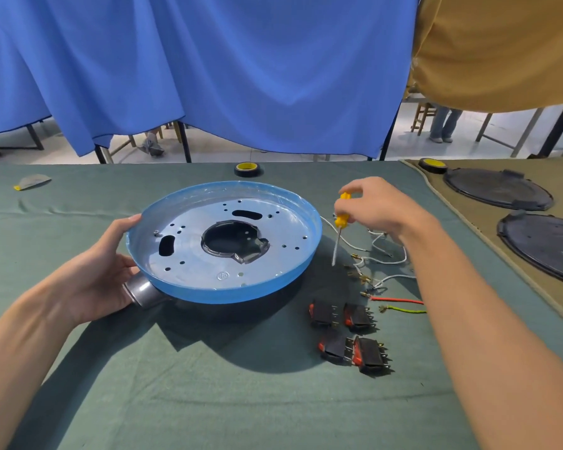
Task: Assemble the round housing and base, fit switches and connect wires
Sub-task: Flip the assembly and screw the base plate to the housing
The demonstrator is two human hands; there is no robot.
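Housing (pixel 189 251) sits mid-table on the green cloth (pixel 208 401), open side up and blue film on the rim. It has a big centre cutout and two oblong slots. A grey tube stub (pixel 140 290) sticks out at its near-left.

Left hand (pixel 111 264) grips the left rim, thumb over the top edge and fingers curled under by the stub. It looks like it's steadying the housing.

Right hand (pixel 376 206) is just off the right rim, pinching a yellow screwdriver (pixel 341 219) by the handle. The shaft runs near-vertical, tip down and canted slightly left, ending low beside the rim and outside the dish. Can't tell if the tip touches the cloth.

Key relation: the housing lies left of the driver hand. What looks like a small screw head (pixel 156 233) is on the far-left of the plate, nearer the left hand — so the right hand would have to cross the whole dish to reach it.

Four switches (pixel 348 332) lie loose on the cloth near-right of the housing, so none are fitted yet. Wires (pixel 381 258) with terminal ends are strewn under the right wrist, unconnected. My read is it's still early in the job.

Further out there's a tape roll (pixel 248 169) behind the housing and two black covers (pixel 498 188) far right.
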